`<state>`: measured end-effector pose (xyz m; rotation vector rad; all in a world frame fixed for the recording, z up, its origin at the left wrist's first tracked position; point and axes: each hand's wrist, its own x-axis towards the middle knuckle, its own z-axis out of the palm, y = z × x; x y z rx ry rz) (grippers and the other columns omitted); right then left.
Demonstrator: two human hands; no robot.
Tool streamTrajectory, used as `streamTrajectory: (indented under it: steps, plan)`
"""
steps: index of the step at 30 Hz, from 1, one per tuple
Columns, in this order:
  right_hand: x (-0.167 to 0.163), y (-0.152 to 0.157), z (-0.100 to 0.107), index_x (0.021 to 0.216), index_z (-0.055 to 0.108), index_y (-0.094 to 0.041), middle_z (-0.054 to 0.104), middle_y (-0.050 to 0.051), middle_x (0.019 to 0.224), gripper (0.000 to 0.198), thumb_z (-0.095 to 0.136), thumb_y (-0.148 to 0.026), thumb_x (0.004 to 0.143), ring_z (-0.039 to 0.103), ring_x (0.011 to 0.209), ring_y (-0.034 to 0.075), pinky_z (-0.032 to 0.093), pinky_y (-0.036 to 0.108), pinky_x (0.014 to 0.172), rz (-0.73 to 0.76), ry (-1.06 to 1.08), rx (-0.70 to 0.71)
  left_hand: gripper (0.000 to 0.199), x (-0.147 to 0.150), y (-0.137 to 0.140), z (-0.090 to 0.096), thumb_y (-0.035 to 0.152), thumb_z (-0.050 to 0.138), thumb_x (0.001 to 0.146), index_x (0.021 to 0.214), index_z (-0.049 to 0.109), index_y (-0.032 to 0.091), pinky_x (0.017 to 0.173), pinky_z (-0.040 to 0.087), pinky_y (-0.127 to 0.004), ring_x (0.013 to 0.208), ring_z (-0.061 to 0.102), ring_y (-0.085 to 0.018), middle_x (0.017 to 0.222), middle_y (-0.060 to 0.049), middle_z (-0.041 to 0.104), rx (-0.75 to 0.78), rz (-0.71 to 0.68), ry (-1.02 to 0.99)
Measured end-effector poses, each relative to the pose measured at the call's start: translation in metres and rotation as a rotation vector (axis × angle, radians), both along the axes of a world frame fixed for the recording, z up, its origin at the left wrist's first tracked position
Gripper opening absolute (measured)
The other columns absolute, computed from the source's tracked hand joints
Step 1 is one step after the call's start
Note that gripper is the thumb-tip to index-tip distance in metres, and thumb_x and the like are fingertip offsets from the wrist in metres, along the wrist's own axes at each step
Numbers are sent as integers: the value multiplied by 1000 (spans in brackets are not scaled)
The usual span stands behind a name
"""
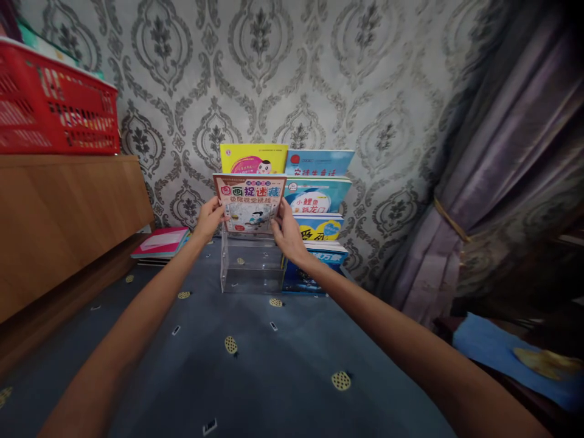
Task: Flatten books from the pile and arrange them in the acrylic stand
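Note:
Between my two hands a children's picture book [250,207] with a brown-edged cover stands upright at the clear acrylic book rack [253,281]. My left hand [210,219] is closed on the book's left edge, and my right hand [288,231] grips its right edge. Behind it rises a yellow book [254,157] in the rack's back tier. To the right, a column of books fills the tiers: a light blue book [319,161] at the back, a teal book [319,196], a yellow-and-blue book [322,228], and a dark blue book [310,274] in front.
A red plastic basket [86,112] stands on a wooden cabinet [68,207] at the left. Several flat books with a pink one [159,239] on top lie beside the cabinet. A tied grey curtain [438,255] hangs at the right, near a blue cloth [493,347].

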<state>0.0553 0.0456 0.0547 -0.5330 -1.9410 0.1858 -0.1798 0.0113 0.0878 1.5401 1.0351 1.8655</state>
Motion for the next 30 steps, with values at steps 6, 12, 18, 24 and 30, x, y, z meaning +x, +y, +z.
streamTrajectory:
  steps: [6, 12, 18, 24, 30]
  plan:
    - [9, -12, -15, 159, 13, -23, 30, 13, 161, 66, 39, -24, 98, 32, 149, 28, 34, 56, 121, 11, 34, -3, 28, 1, 10, -5, 32, 73, 67, 90, 63, 18, 63, 58, -23, 84, 66, -17, 95, -4, 73, -74, -4, -27]
    - [18, -26, -36, 153, 34, -24, 37, 13, 157, 57, 40, -17, 96, 34, 148, 27, 40, 53, 118, 23, -12, -30, 18, 6, 14, -18, 29, 65, 71, 82, 55, 19, 60, 54, -23, 79, 63, -16, 89, -3, 69, -108, 75, 7]
    - [20, -32, -50, 148, 42, -21, 40, 15, 156, 53, 42, -17, 96, 37, 147, 26, 42, 50, 116, 57, -36, -31, 10, 4, 14, -23, 17, 51, 77, 72, 44, 22, 71, 48, -27, 74, 55, -16, 73, 1, 57, -28, 387, 330]
    - [14, -29, -58, 146, 45, -19, 39, 16, 157, 53, 44, -15, 93, 37, 147, 26, 41, 50, 116, 71, -69, -75, 7, 3, 11, -16, 19, 50, 82, 76, 49, 22, 75, 43, -30, 75, 54, -18, 76, 0, 57, -58, 629, 602]
    - [2, -22, -60, 143, 48, -18, 40, 17, 156, 50, 46, -16, 93, 38, 146, 27, 38, 51, 118, 62, -101, -103, 5, 7, 15, -14, 19, 50, 88, 87, 54, 22, 83, 44, -32, 91, 60, -22, 93, -5, 67, -68, 755, 718]
